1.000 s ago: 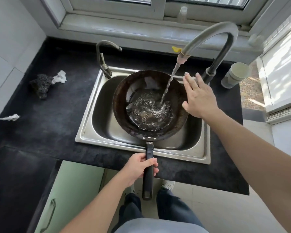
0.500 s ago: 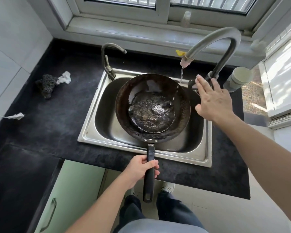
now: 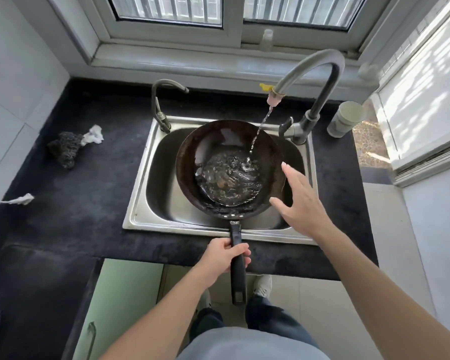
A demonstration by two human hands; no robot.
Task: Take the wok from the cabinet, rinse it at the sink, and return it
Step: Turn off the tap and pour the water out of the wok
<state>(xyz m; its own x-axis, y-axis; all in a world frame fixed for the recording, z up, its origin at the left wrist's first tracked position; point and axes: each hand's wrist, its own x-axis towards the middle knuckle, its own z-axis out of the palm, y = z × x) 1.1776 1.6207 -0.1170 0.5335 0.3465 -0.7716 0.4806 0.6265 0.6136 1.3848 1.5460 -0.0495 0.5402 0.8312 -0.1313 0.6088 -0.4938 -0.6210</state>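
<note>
A black countertop under a window carries a steel sink, and everything below is placed from this sink.

The left hand is in front of the sink's front edge, with its fingers wrapped around the black handle of the wok. From this grip the handle goes straight over the front edge. The round bowl hangs above the basin with shallow water in it. So the long axis of the wok goes from the front of the sink to its back, the handle toward the person.

The right hand is above the right part of the basin, wide open, with fingers straight and spread, holding nothing. Its fingertips come to the right rim of the wok; I cannot tell if they touch it. The bowl lies directly to the left of this hand, so it is the free hand nearest the water.

At the back right corner of the sink stands the tall tap. A thin stream falls from it into the bowl.

I judge that the rinsing is in the middle. The next move probably needs the right hand to go left, into the bowl or onto the rim, while the left one keeps the wok level.
</note>
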